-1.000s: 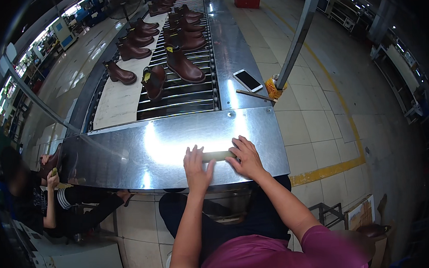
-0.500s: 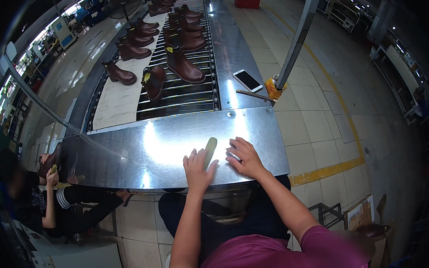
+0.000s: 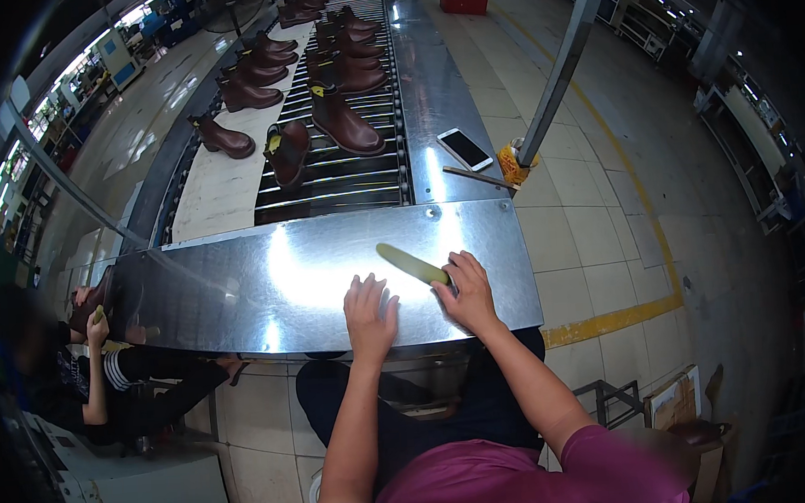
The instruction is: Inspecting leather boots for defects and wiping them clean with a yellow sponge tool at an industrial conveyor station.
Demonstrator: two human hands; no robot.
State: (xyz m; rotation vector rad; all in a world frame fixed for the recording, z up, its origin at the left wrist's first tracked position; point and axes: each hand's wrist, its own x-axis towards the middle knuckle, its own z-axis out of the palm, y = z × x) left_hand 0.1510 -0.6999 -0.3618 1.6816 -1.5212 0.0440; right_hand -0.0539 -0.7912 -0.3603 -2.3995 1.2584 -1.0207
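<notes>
My right hand [image 3: 466,294] is closed on one end of a slim, green, round-ended bar [image 3: 411,263], thumb on the near side and fingers on the far side. The bar slants away to the left over the shiny metal tabletop [image 3: 203,301]; its exact kind does not show. To the left of it, my left hand [image 3: 370,323] lies over the tabletop near its front edge, fingers stretched out and holding nothing.
Beyond the tabletop, several brown ankle boots [image 3: 347,124] stand on a roller conveyor [image 3: 326,201]. A white phone [image 3: 464,150] lies on its right metal rim, by a slanted post [image 3: 564,66]. At far left, a co-worker [image 3: 79,382] holds a boot [image 3: 101,293] and a small green thing.
The green bar has passed from my left hand to my right and turned, its far end now pointing left. My left hand has let go of it.
</notes>
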